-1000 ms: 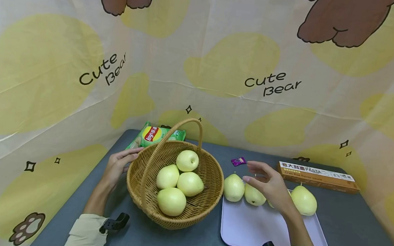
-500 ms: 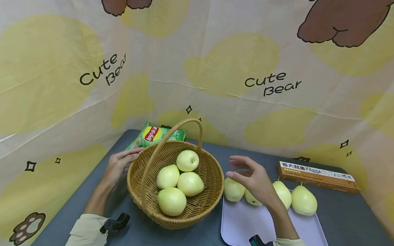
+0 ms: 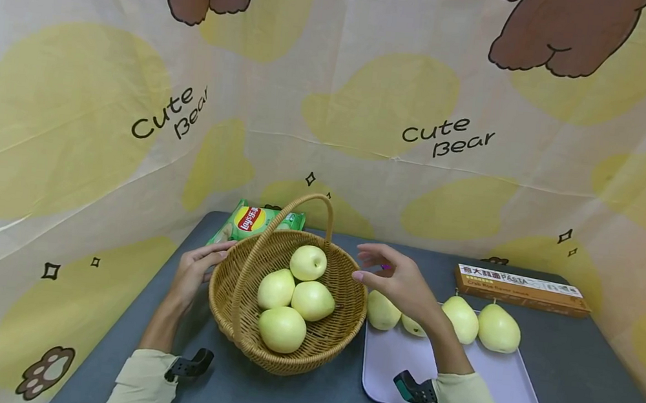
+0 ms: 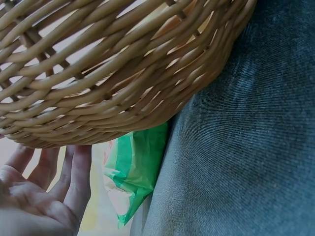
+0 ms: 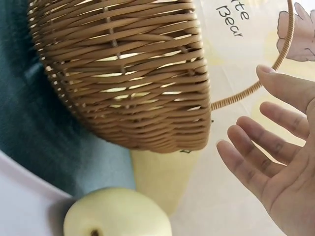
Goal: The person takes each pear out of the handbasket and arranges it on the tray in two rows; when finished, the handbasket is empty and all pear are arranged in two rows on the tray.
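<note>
The left hand (image 3: 195,271) rests straight fingers against the left wall of the basket (image 3: 241,323) holding four pears (image 3: 281,329), while the right hand (image 3: 399,283), fingers spread and holding nothing, hovers by its right rim above the tray (image 3: 400,371).

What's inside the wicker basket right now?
Four pale yellow-green pears lie in the wicker basket. Whatever may lie beneath them is covered.

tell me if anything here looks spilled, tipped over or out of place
Nothing stands out. The wicker basket sits upright with four pears inside, and four more pears line the far edge of the tray. The chip bag and pasta box lie flat on the table. No spill or damage shows.
</note>
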Demonstrator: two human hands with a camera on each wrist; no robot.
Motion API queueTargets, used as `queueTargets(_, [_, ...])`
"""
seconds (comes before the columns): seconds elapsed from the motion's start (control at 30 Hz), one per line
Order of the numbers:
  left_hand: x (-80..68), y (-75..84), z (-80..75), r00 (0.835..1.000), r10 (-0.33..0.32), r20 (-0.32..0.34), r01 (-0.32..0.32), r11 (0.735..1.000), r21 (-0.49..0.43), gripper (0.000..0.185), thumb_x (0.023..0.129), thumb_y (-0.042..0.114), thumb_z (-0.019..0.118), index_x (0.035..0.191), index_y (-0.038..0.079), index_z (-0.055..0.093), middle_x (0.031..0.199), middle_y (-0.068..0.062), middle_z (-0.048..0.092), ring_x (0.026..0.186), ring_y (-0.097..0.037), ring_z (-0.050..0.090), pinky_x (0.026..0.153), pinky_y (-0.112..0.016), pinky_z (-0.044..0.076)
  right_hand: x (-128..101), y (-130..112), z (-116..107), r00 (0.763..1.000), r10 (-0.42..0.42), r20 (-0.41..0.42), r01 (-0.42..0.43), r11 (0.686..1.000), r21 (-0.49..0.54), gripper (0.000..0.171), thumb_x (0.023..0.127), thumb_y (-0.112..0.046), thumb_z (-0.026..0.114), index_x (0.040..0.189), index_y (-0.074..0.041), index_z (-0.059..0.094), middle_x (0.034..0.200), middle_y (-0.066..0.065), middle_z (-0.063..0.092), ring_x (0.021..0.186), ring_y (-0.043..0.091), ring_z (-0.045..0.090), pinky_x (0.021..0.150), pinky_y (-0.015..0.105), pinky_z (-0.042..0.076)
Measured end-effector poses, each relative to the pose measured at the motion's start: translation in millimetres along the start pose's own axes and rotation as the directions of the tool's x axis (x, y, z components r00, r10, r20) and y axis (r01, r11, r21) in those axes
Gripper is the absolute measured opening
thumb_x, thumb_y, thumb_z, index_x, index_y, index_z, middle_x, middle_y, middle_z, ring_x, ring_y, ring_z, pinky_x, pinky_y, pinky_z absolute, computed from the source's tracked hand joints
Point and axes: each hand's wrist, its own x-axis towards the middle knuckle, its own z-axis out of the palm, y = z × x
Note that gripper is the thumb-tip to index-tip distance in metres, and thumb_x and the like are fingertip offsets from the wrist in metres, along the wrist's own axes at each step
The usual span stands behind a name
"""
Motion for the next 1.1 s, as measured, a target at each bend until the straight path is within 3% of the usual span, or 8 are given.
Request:
queueTargets(0.23, [0.6,0.0,1.1,1.0,0.005,-0.004,-0.005,1.0,-0.017,0.042,0.107,0.024,0.063,0.139,-0.002,0.068,0.122,0.007,0.075,0.102,-0.007,0.074,0.08,-0.028,0.064,18,-6,0,1.0,0.017,0.024,-0.016,0.999,-0.027,0.051,0.097,-0.038,0.08,0.143,-0.021,0.064,0.131,0.001,0.07,0.118,0.021,0.068,0.104,0.051,0.054])
queueTargets(0.57, [-0.1,-1.0,-0.3,1.0,0.001,-0.011,-0.001,1.0,-0.001,0.042,0.108,0.024,0.062,0.14,-0.003,0.067,0.119,0.012,0.074,0.102,-0.006,0.073,0.08,-0.028,0.064,44,-16,10,0.998,0.004,0.069,-0.003,1.0,-0.022,0.053,0.097,-0.036,0.08,0.144,-0.016,0.065,0.131,0.005,0.071,0.118,0.023,0.068,0.103,0.05,0.054])
queueTargets(0.73, [-0.5,-1.1,0.0,1.0,0.003,-0.01,-0.003,1.0,-0.001,0.042,0.108,0.025,0.062,0.14,-0.003,0.067,0.121,0.009,0.074,0.102,-0.006,0.074,0.08,-0.028,0.064,55,-21,18,0.995,-0.021,0.097,0.02,1.0,0.003,0.051,0.097,-0.03,0.081,0.142,-0.01,0.066,0.132,0.014,0.071,0.116,0.024,0.067,0.102,0.05,0.054])
queueTargets(1.1, [1.0,-3.1,-1.2,1.0,0.01,0.0,-0.01,1.0,-0.002,0.043,0.108,0.027,0.062,0.14,-0.001,0.067,0.122,0.011,0.073,0.103,-0.007,0.074,0.081,-0.028,0.064,73,-29,32,0.989,-0.004,0.147,0.007,1.0,-0.017,0.049,0.096,-0.031,0.082,0.14,-0.014,0.067,0.131,0.015,0.07,0.114,0.023,0.067,0.096,0.047,0.057])
